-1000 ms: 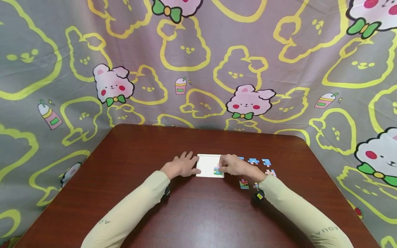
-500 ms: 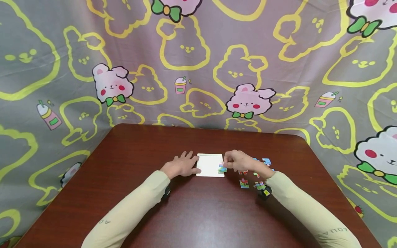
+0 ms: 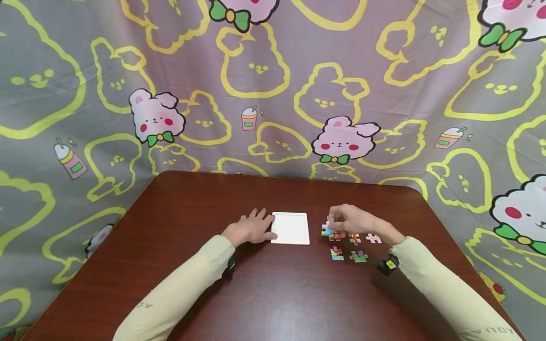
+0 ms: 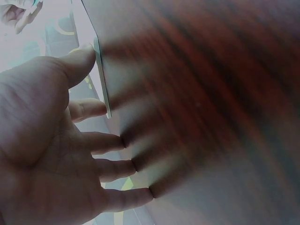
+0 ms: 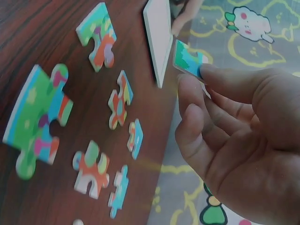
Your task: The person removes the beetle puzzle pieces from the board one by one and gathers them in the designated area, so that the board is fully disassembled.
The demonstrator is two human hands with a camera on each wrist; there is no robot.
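Observation:
My right hand pinches a jigsaw puzzle piece between thumb and index finger. The piece is green and blue, and it is raised above the table to the right of the white puzzle tray. The tray lies flat with a bare white surface and a thin raised rim. At its left edge rests my left hand, fingers spread. In the left wrist view the thumb and index finger touch the tray's edge, while the other fingertips rest on the table.
Several loose puzzle pieces lie right of the tray, among them a green one, a red-flowered one and a pink one. The brown table ends at a patterned cloth behind.
My right hand has lifted the puzzle piece off the tray's lower right corner and carried it right, toward the loose pieces. My left hand has stayed at the tray's left edge.

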